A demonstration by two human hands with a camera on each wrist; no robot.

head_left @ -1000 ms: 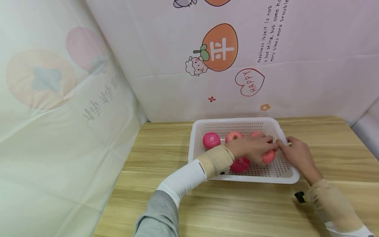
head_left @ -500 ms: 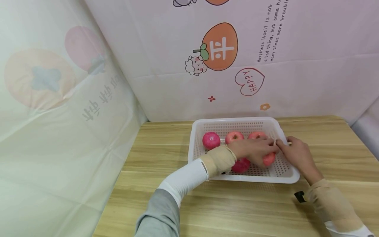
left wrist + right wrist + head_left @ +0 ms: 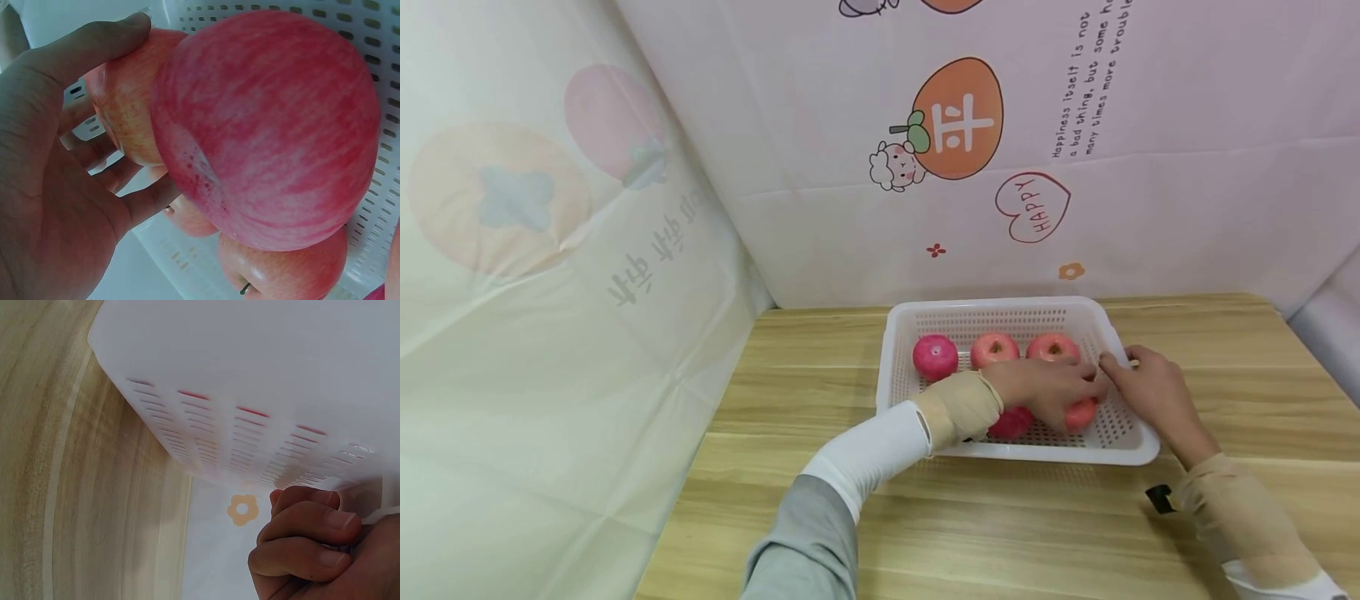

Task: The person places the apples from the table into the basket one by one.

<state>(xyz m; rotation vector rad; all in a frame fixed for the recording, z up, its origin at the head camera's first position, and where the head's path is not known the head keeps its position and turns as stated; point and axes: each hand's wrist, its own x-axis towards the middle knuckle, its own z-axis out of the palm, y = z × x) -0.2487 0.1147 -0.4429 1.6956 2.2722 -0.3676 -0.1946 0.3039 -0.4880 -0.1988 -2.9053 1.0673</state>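
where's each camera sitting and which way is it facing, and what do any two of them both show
Head: worn on the head, looking forward and down at the white basket on the wooden table; both forearms show, the left hand on an apple, the right hand at the basket's right rim.
Left wrist: at the left palm, facing its fingers round an apple, very close.
Right wrist: low beside the basket wall, facing up along it; curled fingers show.
Shared: all three views show the basket.

Front apples [image 3: 1011, 422] mostly hidden under left hand [image 3: 1045, 385], right hand [image 3: 312, 540] cut off by frame edge
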